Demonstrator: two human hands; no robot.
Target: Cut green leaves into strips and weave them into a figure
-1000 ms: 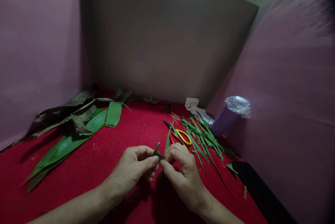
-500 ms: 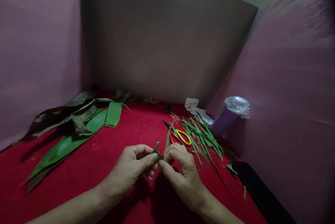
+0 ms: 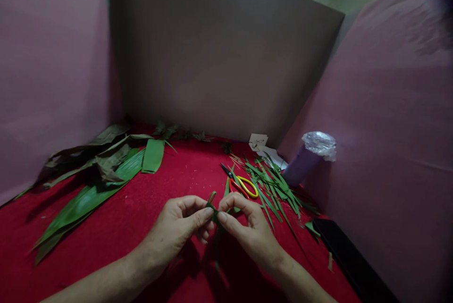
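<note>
My left hand [image 3: 179, 231] and my right hand [image 3: 247, 230] meet at the front centre over the red cloth [image 3: 170, 189]. Both pinch a narrow green leaf strip [image 3: 213, 206] between thumb and fingertips, and the strip is folded into a small knot-like shape. Two short ends of the strip stick up behind the fingers. Just beyond my right hand lie scissors [image 3: 240, 183] with red and yellow handles, untouched.
A heap of cut green strips [image 3: 274, 187] lies at the right, next to a purple cup [image 3: 306, 161] covered in plastic film. Long green and dried brown leaves [image 3: 95, 171] are spread at the left. A black flat object [image 3: 348, 258] lies near the right edge. Panels wall in the table.
My right hand's fingers have shifted slightly on the strip, the thumb now pressing from the near side. The left hand has hardly moved.
</note>
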